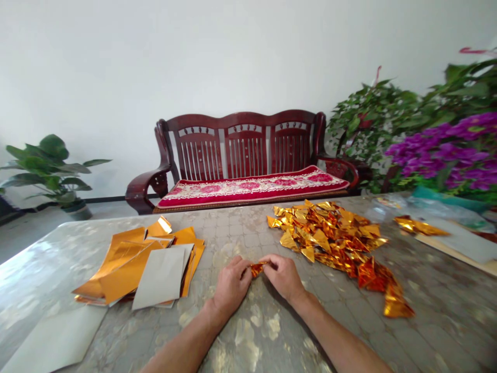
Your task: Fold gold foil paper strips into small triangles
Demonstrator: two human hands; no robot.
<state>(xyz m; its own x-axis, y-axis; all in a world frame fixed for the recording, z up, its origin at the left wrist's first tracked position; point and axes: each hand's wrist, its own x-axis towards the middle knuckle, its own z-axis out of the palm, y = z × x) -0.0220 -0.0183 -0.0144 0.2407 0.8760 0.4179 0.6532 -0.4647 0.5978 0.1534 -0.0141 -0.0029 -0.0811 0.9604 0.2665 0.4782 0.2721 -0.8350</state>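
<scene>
Left hand [232, 282] and right hand [286, 277] closed narrow, finger to thumb, on opposite ends of one small foil piece [257, 269]; whether it touches the table [252, 336] or is slightly raised cannot be told from where I stand. Gripping so slight a piece at both ends probably serves to steady it. It sits near the middle, between two groups of material. To the left, a loose stack of gold sheets [128, 261] lies flat, with a pale sheet [159, 277] on top, its plain colour presumably the reverse of the same foil. A separate pale sheet [58, 339] lies nearer, at the left. To the right and farther off spreads a heap of folded gold pieces [330, 235], its tail trailing nearer, to the right of the right hand. The split seems meant to separate flat from folded, with one group on each hand's side. Beyond the far edge stands a wooden bench [245, 153] bearing a red patterned cushion [252, 186]
</scene>
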